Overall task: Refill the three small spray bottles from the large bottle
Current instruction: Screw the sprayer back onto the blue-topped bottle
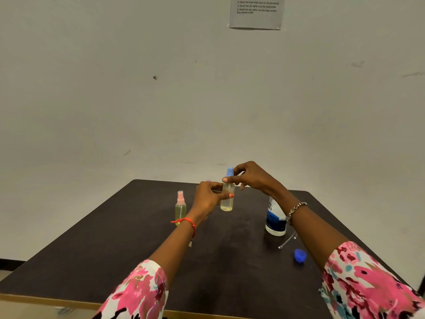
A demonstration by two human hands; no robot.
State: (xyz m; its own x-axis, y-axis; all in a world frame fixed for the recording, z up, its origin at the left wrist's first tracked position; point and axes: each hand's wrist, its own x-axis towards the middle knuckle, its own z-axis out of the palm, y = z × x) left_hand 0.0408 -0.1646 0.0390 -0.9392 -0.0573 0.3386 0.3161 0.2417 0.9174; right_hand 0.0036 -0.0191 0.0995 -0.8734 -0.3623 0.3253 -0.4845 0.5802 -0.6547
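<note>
I hold a small clear spray bottle (227,202) with pale liquid above the middle of the table. My left hand (208,198) grips its body. My right hand (249,177) pinches its blue spray top (229,172) at the neck. A second small spray bottle (180,207) with a pink top stands on the table to the left, holding yellowish liquid. The large white bottle (274,221) with a dark blue label stands to the right, its top hidden behind my right wrist. A blue cap (300,255) lies on the table in front of it. A third small bottle is hidden or out of view.
The dark table (119,245) has a light wooden front edge and stands against a pale wall. A thin metal chain (287,242) lies next to the large bottle. A printed paper sheet (256,12) hangs on the wall above.
</note>
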